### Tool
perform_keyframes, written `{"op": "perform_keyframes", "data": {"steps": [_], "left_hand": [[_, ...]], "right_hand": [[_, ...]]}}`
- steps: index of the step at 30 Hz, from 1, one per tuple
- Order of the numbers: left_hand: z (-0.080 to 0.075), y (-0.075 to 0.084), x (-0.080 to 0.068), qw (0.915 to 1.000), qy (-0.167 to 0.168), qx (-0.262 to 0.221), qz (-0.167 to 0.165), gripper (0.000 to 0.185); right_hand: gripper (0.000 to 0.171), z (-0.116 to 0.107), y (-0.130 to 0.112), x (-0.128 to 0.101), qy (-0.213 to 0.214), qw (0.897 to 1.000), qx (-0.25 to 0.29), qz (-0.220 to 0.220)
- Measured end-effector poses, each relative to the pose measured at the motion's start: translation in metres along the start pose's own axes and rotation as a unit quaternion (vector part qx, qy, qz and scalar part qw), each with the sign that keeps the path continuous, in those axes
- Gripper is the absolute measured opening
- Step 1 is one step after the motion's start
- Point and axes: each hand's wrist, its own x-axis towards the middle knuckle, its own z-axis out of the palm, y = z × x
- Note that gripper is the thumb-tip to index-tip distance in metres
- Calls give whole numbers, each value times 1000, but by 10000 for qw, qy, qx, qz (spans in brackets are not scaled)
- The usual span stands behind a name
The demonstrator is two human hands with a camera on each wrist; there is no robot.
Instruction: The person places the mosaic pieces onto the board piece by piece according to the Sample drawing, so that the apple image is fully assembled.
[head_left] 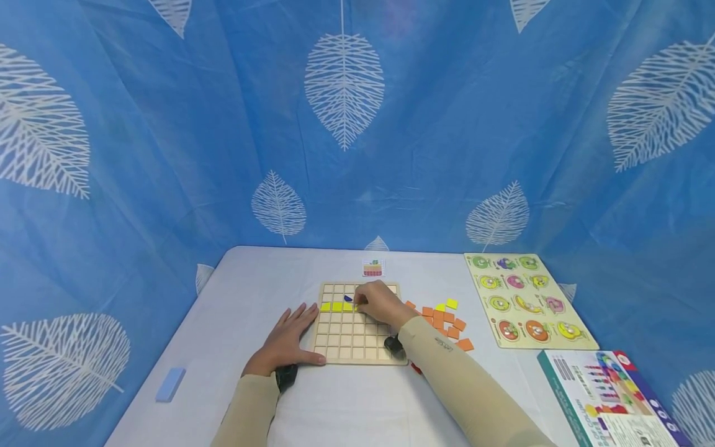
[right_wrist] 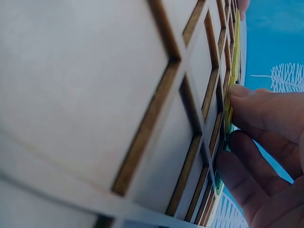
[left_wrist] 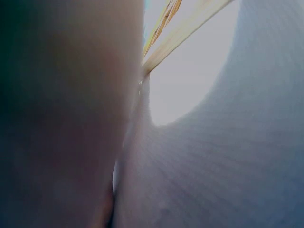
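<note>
Blue leaf curtain behind; my right hand (head_left: 380, 302) pinches a yellow tile (right_wrist: 230, 102) at the grid board (head_left: 357, 338), left hand (head_left: 290, 341) flat beside; tile could jam tilted.

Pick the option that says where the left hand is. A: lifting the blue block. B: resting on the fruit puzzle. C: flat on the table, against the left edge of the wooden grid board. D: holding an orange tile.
C: in the head view the left hand lies flat on the table, fingers straight, thumb along the wooden grid board.

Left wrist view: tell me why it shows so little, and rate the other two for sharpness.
Left wrist view: the left hand fills the lens, dark and blurred. Head view: evenly lit, sharp, bowed at the edges. Right wrist view: the grid board is very close and soft, the fingers clearer.
</note>
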Motion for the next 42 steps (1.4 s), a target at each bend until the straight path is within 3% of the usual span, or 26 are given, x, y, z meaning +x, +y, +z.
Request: {"op": "perform_keyframes", "data": {"steps": [13,24,28,42], "left_hand": [[1,-1,-1,10000,84,-42,14,133],[1,0,-1,9999,-34,-20,-134,136],[2,-1,0,9999,3,-7,-121,136],[3,-2,1,10000,90,-20,-18,134]], "right_hand": [[15,-3,-3,-1,-161,9998,-78,38],[18,-6,2,-4,-164,9998,76,45],[19,-17,9,-5,-32,9997,226,72],[16,-71,57,-33,626,9932,369,909]]}}
